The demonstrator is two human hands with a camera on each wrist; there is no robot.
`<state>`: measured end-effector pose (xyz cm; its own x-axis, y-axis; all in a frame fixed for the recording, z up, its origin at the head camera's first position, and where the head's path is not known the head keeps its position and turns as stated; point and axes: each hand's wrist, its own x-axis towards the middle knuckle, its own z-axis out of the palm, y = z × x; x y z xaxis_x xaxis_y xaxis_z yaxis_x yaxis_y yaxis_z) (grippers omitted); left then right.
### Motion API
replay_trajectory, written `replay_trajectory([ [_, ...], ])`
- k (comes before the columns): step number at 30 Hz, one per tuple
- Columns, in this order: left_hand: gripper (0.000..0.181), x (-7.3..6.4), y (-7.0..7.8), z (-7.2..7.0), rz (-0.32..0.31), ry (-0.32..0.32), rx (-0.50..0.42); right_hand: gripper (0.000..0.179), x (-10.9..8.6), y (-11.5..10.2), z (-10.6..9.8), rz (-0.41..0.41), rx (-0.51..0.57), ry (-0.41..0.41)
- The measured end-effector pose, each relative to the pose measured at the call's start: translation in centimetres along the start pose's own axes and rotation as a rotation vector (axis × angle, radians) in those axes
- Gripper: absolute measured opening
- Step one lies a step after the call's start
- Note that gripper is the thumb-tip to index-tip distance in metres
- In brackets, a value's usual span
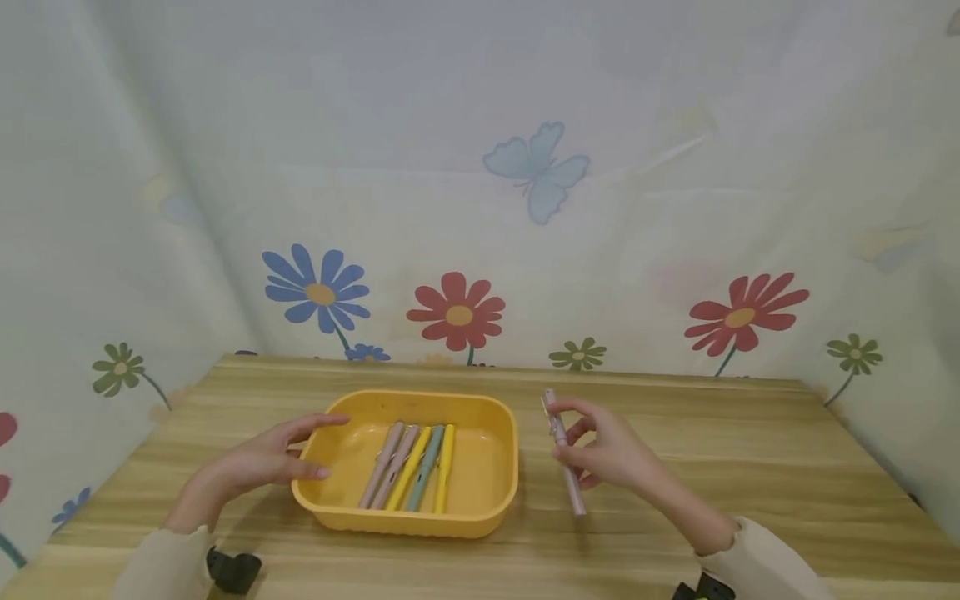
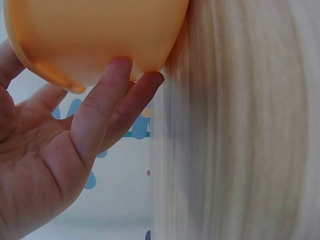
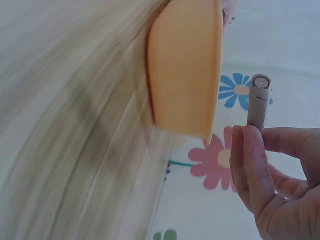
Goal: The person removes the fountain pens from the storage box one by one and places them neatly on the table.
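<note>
Lilac pen [image 1: 573,489] pinched between curled right fingers [image 1: 574,406].

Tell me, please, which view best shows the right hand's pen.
The head view: it shows both ends and the clip of the pen. The right wrist view shows one end above the fingers; the left wrist view shows none.

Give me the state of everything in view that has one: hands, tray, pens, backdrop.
Left hand: gripping the tray's left rim.
Right hand: pinching one pen.
Held pen: raised off the table, tilted, clip end up.
Tray: upright on the table, five pens inside.
Pens in tray: lying side by side, slanted.
Backdrop: hanging, creased.
</note>
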<state>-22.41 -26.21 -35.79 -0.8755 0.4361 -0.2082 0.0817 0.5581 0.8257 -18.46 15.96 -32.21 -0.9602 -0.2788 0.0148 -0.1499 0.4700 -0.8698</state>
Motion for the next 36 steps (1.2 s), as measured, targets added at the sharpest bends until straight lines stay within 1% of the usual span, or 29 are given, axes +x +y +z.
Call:
replay_trajectory([
  [6, 0.071, 0.4, -0.1, -0.1, 0.02, -0.016, 0.002, 0.048, -1.9, 2.3, -1.9, -0.003, -0.03, -0.006],
  [9, 0.071, 0.4, -0.4, 0.0, 0.028, -0.024, -0.004, 0.049, -2.6, 3.6, -2.2, 0.013, -0.038, -0.013],
  [12, 0.07, 0.5, -0.6, 0.2, 0.047, -0.037, -0.025, 0.049, -3.1, 4.9, -2.4, 0.041, -0.057, 0.005],
  [15, 0.071, 0.5, -0.8, 0.2, 0.051, -0.047, -0.038, 0.049, -3.4, 5.9, -2.7, 0.071, -0.069, 0.005],
  [17, 0.071, 0.5, -0.9, 0.2, 0.046, -0.043, -0.036, 0.049, -3.5, 6.4, -2.8, 0.08, -0.072, -0.005],
  [20, 0.071, 0.5, -0.9, 0.0, 0.043, -0.04, -0.036, 0.049, -3.7, 6.9, -3.0, 0.082, -0.068, -0.014],
  [22, 0.071, 0.5, -0.8, -0.1, 0.05, -0.039, -0.027, 0.049, -3.8, 7.1, -3.0, 0.084, -0.07, -0.011],
  [25, 0.071, 0.3, -0.8, -0.1, 0.045, -0.037, -0.007, 0.05, -3.8, 7.4, -2.9, 0.096, -0.077, -0.013],
  [29, 0.072, 0.4, -0.7, -0.1, 0.036, -0.017, 0.02, 0.049, -3.6, 7.6, -2.9, 0.122, -0.102, -0.004],
  [32, 0.071, 0.5, -0.6, -0.1, 0.034, -0.008, 0.023, 0.046, -3.6, 7.8, -2.9, 0.141, -0.117, 0.002],
  [36, 0.072, 0.6, -0.7, -0.1, 0.013, -0.025, -0.01, 0.045, -3.5, 7.9, -2.9, 0.153, -0.109, -0.013],
])
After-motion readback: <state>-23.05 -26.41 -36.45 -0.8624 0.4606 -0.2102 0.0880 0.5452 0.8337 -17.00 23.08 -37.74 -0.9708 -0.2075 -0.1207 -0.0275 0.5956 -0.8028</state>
